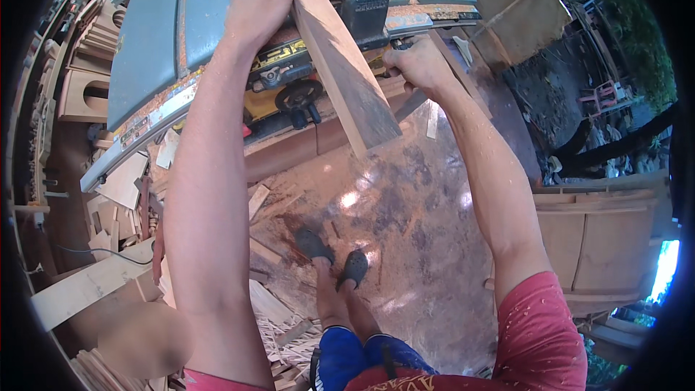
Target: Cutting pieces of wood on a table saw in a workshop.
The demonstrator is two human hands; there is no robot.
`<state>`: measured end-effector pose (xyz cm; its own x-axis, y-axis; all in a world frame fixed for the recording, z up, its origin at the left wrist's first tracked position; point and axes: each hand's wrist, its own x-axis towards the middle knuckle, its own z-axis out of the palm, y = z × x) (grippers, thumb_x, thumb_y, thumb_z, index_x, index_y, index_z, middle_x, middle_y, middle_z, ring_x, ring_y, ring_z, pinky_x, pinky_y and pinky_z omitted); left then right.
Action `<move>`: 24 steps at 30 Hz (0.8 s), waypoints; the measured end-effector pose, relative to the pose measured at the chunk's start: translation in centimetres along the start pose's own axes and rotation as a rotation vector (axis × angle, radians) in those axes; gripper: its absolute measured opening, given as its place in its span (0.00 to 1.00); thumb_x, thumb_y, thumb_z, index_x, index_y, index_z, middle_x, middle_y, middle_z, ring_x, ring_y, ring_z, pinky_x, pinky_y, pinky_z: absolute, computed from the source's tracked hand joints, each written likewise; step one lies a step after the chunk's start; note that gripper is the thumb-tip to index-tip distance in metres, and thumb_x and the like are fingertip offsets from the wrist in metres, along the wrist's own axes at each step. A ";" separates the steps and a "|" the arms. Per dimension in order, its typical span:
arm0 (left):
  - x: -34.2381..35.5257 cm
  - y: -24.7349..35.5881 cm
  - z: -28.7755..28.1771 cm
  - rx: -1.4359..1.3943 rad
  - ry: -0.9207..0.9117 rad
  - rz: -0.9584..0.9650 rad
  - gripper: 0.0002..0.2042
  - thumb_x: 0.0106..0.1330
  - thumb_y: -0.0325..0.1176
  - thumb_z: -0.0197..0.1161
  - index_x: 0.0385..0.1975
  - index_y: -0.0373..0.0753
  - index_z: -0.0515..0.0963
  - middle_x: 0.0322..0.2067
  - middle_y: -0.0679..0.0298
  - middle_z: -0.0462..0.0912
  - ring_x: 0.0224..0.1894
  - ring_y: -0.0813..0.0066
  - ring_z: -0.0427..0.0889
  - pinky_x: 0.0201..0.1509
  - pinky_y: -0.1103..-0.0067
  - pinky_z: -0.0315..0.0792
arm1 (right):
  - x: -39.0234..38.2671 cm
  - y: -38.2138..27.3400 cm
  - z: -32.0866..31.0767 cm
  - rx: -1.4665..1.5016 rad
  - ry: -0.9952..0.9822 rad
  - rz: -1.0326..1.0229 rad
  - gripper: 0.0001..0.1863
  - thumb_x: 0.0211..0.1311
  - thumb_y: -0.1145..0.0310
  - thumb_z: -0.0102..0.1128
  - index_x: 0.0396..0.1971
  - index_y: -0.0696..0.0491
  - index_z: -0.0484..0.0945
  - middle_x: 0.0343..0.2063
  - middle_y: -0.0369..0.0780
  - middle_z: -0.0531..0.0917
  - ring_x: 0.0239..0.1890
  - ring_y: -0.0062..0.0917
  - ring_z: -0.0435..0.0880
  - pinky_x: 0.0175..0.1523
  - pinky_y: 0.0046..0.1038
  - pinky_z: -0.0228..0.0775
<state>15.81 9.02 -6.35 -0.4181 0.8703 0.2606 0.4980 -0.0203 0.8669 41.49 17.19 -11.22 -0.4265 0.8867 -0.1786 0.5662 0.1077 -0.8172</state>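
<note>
A long wooden board (340, 65) lies on the grey table saw (224, 0), its near end jutting past the front edge over the floor. My left hand (262, 3) grips the board's left side at its far part, thumb along the edge. To the right of the board is the saw's black fence end (365, 18). My right hand (423, 61) is closed beside the front rail, just right of the fence; a small dark part shows at its fingers, but what they hold is hidden.
A black handwheel (298, 95) sits under the saw's front rail (156, 119). Wood offcuts (119, 185) are piled at the left, and thin strips (279, 326) lie near my feet. Sawdust covers the floor (434, 246). A wooden cabinet (608, 250) stands at the right.
</note>
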 end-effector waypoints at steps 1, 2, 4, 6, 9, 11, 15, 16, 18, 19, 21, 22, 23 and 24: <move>0.1 -0.1 -0.1 0.004 0.026 -0.001 0.35 0.73 0.54 0.53 0.71 0.34 0.68 0.64 0.44 0.76 0.70 0.54 0.71 0.73 0.70 0.59 | 0.0 -0.1 0.0 -0.001 -0.013 -0.002 0.11 0.52 0.68 0.66 0.21 0.61 0.82 0.18 0.37 0.80 0.17 0.20 0.77 0.17 0.24 0.67; 0.0 0.1 -0.1 0.003 0.050 0.000 0.34 0.73 0.54 0.53 0.71 0.35 0.68 0.64 0.45 0.76 0.70 0.54 0.71 0.73 0.70 0.59 | 0.1 0.1 0.0 -0.003 -0.011 -0.001 0.11 0.52 0.68 0.66 0.21 0.61 0.82 0.18 0.37 0.80 0.17 0.20 0.77 0.17 0.24 0.67; -0.1 0.4 -0.1 -0.004 0.021 -0.015 0.34 0.73 0.54 0.53 0.71 0.35 0.68 0.63 0.45 0.77 0.69 0.55 0.71 0.73 0.70 0.59 | 0.3 0.4 -0.2 -0.007 -0.008 -0.035 0.17 0.49 0.61 0.66 0.18 0.63 0.80 0.18 0.41 0.81 0.16 0.25 0.79 0.21 0.28 0.74; -0.1 0.7 -0.3 -0.002 -0.005 -0.025 0.33 0.73 0.53 0.53 0.71 0.35 0.68 0.63 0.46 0.77 0.69 0.56 0.72 0.73 0.70 0.60 | 0.0 0.0 0.0 -0.008 0.008 -0.024 0.14 0.50 0.64 0.67 0.18 0.62 0.81 0.17 0.39 0.81 0.16 0.22 0.77 0.19 0.26 0.70; 0.2 -0.4 -0.2 0.032 0.047 -0.012 0.32 0.73 0.53 0.53 0.70 0.35 0.70 0.62 0.47 0.78 0.68 0.57 0.73 0.72 0.70 0.60 | -0.2 -0.2 0.0 -0.014 0.031 -0.005 0.11 0.50 0.67 0.68 0.19 0.60 0.81 0.17 0.37 0.80 0.17 0.19 0.76 0.17 0.25 0.67; 0.6 -1.0 -0.1 0.156 0.092 0.050 0.31 0.71 0.59 0.51 0.67 0.48 0.74 0.55 0.45 0.83 0.62 0.46 0.79 0.68 0.63 0.69 | -0.3 -0.4 0.1 -0.017 0.038 0.002 0.11 0.50 0.67 0.68 0.18 0.61 0.81 0.17 0.37 0.80 0.17 0.19 0.76 0.18 0.25 0.67; 0.8 -1.3 0.0 0.166 0.080 0.025 0.31 0.71 0.60 0.51 0.68 0.49 0.74 0.56 0.46 0.83 0.63 0.47 0.79 0.69 0.64 0.68 | -0.5 -0.6 0.2 -0.026 0.057 0.001 0.11 0.49 0.68 0.68 0.19 0.61 0.81 0.17 0.37 0.80 0.18 0.20 0.77 0.18 0.25 0.68; 0.8 -1.2 0.1 0.169 0.084 0.022 0.31 0.71 0.60 0.51 0.68 0.49 0.73 0.56 0.46 0.83 0.63 0.48 0.78 0.69 0.64 0.68 | -0.5 -0.5 0.2 -0.023 0.068 -0.003 0.11 0.49 0.68 0.68 0.19 0.61 0.81 0.17 0.37 0.80 0.18 0.20 0.77 0.18 0.25 0.68; 0.7 -1.2 -0.1 0.178 0.089 0.016 0.31 0.71 0.60 0.51 0.68 0.49 0.73 0.56 0.46 0.83 0.63 0.48 0.78 0.69 0.64 0.68 | -0.9 -1.1 0.2 -0.026 0.057 -0.005 0.11 0.49 0.68 0.67 0.19 0.61 0.81 0.17 0.37 0.80 0.18 0.20 0.77 0.18 0.25 0.68; 0.6 -1.2 -0.2 0.176 0.095 0.027 0.32 0.71 0.60 0.50 0.68 0.48 0.73 0.56 0.46 0.83 0.63 0.48 0.79 0.69 0.64 0.68 | -1.0 -1.4 0.3 -0.030 0.049 -0.005 0.11 0.49 0.68 0.67 0.18 0.61 0.80 0.17 0.37 0.80 0.18 0.20 0.77 0.18 0.25 0.67; 0.6 -1.3 -0.2 0.168 0.098 0.037 0.32 0.71 0.61 0.50 0.68 0.48 0.74 0.56 0.46 0.83 0.63 0.49 0.79 0.69 0.64 0.68 | -1.0 -1.2 0.3 -0.053 0.068 -0.016 0.11 0.48 0.68 0.67 0.18 0.61 0.80 0.17 0.37 0.80 0.18 0.20 0.77 0.18 0.25 0.67; 0.6 -1.3 -0.2 0.179 0.096 0.037 0.32 0.71 0.61 0.50 0.68 0.48 0.73 0.57 0.47 0.83 0.63 0.49 0.79 0.69 0.64 0.68 | -0.9 -1.2 0.3 -0.074 0.087 -0.029 0.11 0.48 0.68 0.67 0.18 0.61 0.80 0.17 0.37 0.80 0.18 0.20 0.76 0.18 0.25 0.67; 0.6 -1.2 -0.3 0.194 0.093 0.038 0.33 0.71 0.61 0.50 0.68 0.47 0.73 0.57 0.47 0.83 0.63 0.49 0.79 0.68 0.65 0.69 | -1.0 -1.3 0.4 -0.073 0.084 -0.029 0.11 0.48 0.68 0.67 0.18 0.61 0.80 0.17 0.37 0.80 0.18 0.20 0.76 0.18 0.25 0.67; 0.6 -1.2 -0.4 0.196 0.094 0.036 0.33 0.71 0.61 0.50 0.68 0.47 0.73 0.57 0.47 0.83 0.63 0.49 0.79 0.68 0.65 0.69 | -1.1 -1.5 0.5 -0.072 0.084 -0.026 0.11 0.48 0.68 0.66 0.17 0.60 0.80 0.17 0.37 0.80 0.18 0.20 0.76 0.18 0.25 0.67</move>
<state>14.70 9.39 -7.07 -0.4615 0.8209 0.3362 0.6481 0.0532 0.7597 40.77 15.83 -10.03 -0.3824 0.9176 -0.1086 0.6061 0.1604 -0.7790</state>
